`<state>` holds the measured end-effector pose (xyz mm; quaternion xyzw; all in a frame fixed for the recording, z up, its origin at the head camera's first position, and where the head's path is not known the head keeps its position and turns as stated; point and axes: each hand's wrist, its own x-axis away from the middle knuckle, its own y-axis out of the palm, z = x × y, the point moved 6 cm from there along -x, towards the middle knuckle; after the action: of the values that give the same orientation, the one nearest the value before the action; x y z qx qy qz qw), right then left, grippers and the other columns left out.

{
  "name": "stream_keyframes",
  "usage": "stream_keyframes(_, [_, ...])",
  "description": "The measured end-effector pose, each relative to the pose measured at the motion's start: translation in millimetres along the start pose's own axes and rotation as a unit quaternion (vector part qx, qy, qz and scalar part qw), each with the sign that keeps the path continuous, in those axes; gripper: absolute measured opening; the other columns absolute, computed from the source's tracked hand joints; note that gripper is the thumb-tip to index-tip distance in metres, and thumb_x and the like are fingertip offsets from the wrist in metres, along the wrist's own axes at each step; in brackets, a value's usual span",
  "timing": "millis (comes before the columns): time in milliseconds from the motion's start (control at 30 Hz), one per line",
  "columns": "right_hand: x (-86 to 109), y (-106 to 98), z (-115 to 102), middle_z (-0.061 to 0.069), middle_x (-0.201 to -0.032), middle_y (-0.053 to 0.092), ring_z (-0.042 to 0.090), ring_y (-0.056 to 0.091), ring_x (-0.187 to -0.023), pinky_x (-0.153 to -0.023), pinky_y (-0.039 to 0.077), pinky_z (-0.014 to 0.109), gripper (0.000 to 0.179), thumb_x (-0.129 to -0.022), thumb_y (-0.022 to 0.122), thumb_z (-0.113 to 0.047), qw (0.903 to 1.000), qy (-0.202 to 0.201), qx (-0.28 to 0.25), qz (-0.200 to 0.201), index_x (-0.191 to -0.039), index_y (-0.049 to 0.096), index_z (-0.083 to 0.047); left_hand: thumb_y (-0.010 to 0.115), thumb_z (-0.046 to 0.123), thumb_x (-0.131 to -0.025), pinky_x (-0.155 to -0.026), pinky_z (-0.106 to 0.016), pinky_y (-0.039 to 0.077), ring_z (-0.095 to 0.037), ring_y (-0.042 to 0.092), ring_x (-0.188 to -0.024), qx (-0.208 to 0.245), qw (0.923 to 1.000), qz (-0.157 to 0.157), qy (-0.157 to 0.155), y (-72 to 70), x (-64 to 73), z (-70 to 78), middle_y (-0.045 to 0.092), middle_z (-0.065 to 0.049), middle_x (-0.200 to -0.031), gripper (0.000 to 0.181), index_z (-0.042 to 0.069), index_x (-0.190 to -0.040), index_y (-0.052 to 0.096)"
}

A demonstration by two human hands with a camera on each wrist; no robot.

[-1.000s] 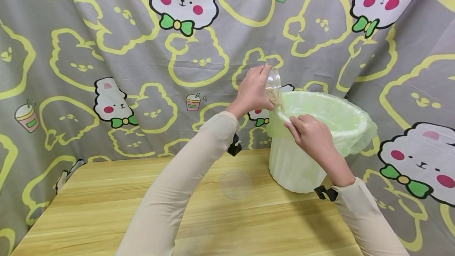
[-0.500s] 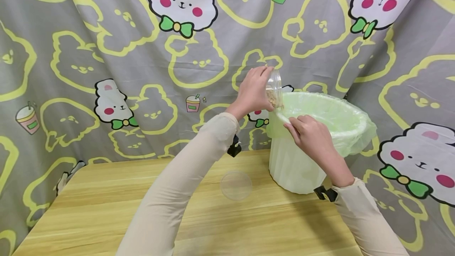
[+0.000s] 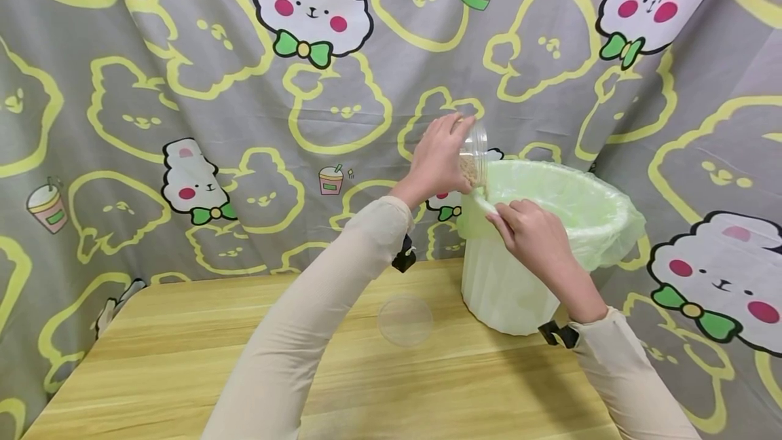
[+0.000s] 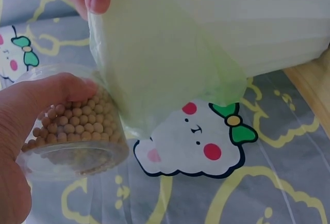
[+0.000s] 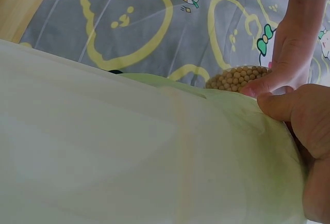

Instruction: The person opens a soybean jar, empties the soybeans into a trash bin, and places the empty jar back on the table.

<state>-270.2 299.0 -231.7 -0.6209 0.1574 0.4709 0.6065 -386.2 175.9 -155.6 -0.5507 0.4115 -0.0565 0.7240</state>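
Observation:
My left hand (image 3: 436, 158) grips a clear plastic jar (image 3: 476, 144), tipped on its side with its mouth toward the bin, at the left of the rim. Small round tan balls (image 4: 82, 121) lie along the jar's lower side in the left wrist view. The white bin (image 3: 510, 290) is lined with a thin pale green plastic bag (image 3: 586, 192) folded over its rim. My right hand (image 3: 534, 233) pinches the near rim through the bag, thumb outside and fingers curled over the edge. The bin's bottom is hidden from the head view.
A round clear lid (image 3: 405, 320) lies flat on the wooden table (image 3: 183, 358), left of the bin. Behind the table hangs a grey patterned curtain (image 3: 244, 107), close to the bin's back and right side.
My left hand and the jar have shifted very slightly to the right over the rim. The right hand keeps its hold, and the bin stands in the same place.

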Motion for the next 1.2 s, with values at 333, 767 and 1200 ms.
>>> stream_keyframes(333, [1.2,0,1,0.008,-0.062,0.054,0.029,0.052,-0.057,-0.044,0.040,0.040,0.027,-0.088,0.077,-0.016,0.9999,-0.005,0.000,0.010,-0.072,0.057,-0.005,0.096,0.043,-0.063,-0.127,-0.033,0.024,-0.022,0.027,-0.152,-0.025,0.9995,0.008,0.016,0.7,0.3,7.7,0.031,-0.003,-0.163,0.123,0.022,-0.162,0.026])
stream_keyframes(767, [1.9,-1,1,0.010,-0.064,0.056,0.031,0.055,-0.059,-0.044,0.042,0.042,0.024,-0.089,0.076,-0.016,0.9999,-0.004,0.004,0.014,-0.075,0.060,-0.004,0.095,0.046,-0.065,-0.130,-0.034,0.012,-0.024,0.024,-0.155,-0.062,0.9968,0.019,0.047,3.2,0.9,19.0,0.032,-0.003,-0.165,0.123,0.020,-0.163,0.024])
stream_keyframes(1200, [1.3,-1,0,0.010,-0.063,0.055,0.030,0.054,-0.058,-0.044,0.042,0.041,0.022,-0.089,0.076,-0.016,0.9999,-0.008,0.005,0.013,-0.077,0.061,-0.004,0.093,0.042,-0.069,-0.131,-0.037,0.010,-0.025,0.020,-0.157,-0.067,0.9952,0.033,0.064,6.6,2.5,21.6,0.030,-0.003,-0.167,0.119,0.020,-0.163,0.023])
